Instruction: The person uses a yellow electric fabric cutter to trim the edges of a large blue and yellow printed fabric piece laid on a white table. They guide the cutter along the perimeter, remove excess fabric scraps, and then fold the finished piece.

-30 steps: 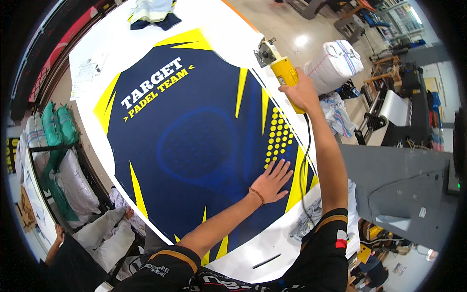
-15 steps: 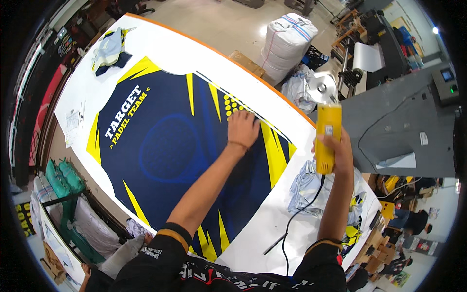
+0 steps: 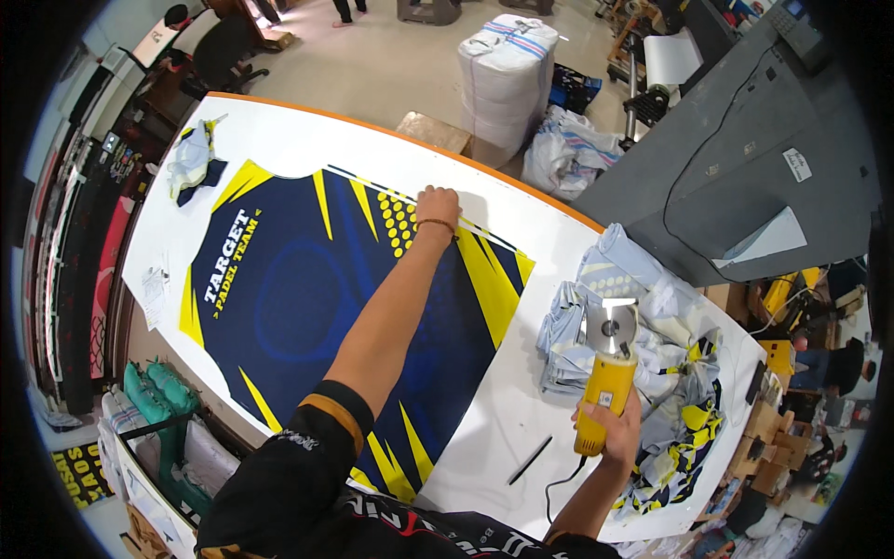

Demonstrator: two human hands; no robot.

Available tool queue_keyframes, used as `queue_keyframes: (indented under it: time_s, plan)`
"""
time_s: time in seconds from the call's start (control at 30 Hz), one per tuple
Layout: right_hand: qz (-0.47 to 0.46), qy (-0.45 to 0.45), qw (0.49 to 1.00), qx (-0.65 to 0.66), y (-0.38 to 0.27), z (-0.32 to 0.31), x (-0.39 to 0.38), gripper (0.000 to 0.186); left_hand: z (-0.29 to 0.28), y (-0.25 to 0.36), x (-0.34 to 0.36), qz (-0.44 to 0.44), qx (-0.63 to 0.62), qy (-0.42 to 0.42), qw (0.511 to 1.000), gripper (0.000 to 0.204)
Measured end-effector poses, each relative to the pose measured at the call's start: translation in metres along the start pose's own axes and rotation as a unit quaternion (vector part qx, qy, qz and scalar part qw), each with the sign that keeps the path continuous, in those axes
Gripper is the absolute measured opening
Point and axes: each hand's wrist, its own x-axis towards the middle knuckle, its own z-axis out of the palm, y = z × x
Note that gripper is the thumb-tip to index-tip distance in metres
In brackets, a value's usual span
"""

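A large navy fabric panel (image 3: 317,279) with yellow spikes, dots and lettering lies flat on the white table. My left hand (image 3: 439,207) is closed at its far edge, beside the yellow dots; the curled fingertips are hidden, and they seem to grip the fabric edge there. In my right hand (image 3: 615,424) is a yellow electric rotary cutter (image 3: 605,396), held by its body. Its round metal blade (image 3: 611,328) points away from me, above the crumpled cut fabric pieces (image 3: 670,373). A black cord trails from its lower end.
A thin black pen-like stick (image 3: 530,460) lies on the table (image 3: 484,438). Fabric scraps (image 3: 194,160) sit at the far left corner, near a paper sheet (image 3: 156,289). Beyond the orange table edge stand a white wrapped bale (image 3: 503,88) and a grey cabinet (image 3: 726,177).
My left hand has gone from lying spread on the panel to closed at its far edge. The cutter has come down and nearer to me. The whole view has shifted.
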Motion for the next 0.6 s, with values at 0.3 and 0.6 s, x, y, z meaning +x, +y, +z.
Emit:
queue_keyframes:
  time_s: [0.3,0.6]
  plan:
    - [0.020,0.011,0.998,0.062,0.034,-0.017,-0.037,0.063,-0.130,-0.064,-0.104,0.083,-0.633,0.124,0.760,0.017]
    - [-0.033,-0.048,0.997,0.052,0.016,0.028,-0.038,0.061,-0.154,-0.330,-0.529,-0.181,-0.214,-0.061,0.958,0.035]
